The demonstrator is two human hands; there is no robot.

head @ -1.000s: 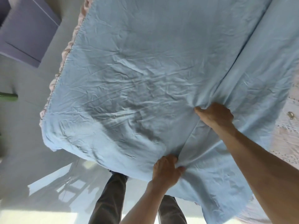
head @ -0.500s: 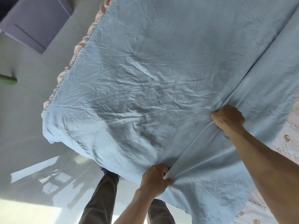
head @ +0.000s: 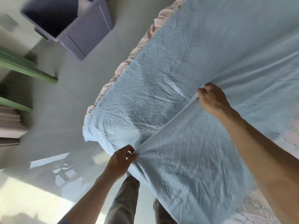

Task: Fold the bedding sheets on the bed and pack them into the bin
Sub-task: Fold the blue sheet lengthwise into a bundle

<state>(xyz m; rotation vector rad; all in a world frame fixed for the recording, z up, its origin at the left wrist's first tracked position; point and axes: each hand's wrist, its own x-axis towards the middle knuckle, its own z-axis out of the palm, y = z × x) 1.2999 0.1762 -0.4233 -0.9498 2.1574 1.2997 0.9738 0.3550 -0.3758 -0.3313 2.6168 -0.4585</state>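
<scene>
A wrinkled light blue sheet (head: 161,81) lies spread over the bed, its near corner hanging over the edge. A straight taut ridge of cloth runs between my two hands. My left hand (head: 120,162) is shut on the sheet at the bed's near edge. My right hand (head: 212,98) is shut on the sheet farther in, at the other end of the ridge. The purple bin (head: 68,21) stands open on the floor at the upper left, with something pale inside.
A pink ruffled bed cover (head: 129,60) shows along the bed's left edge and a pink patterned cover (head: 258,206) at the lower right. Green shelves (head: 24,68) with stacked folded linens (head: 9,123) stand at the left. My legs (head: 124,201) are against the bed.
Both hands pulled the pinched sheet taut, the right hand rising and moving farther away. The view swung right, bringing the bin's opening and the shelves into sight.
</scene>
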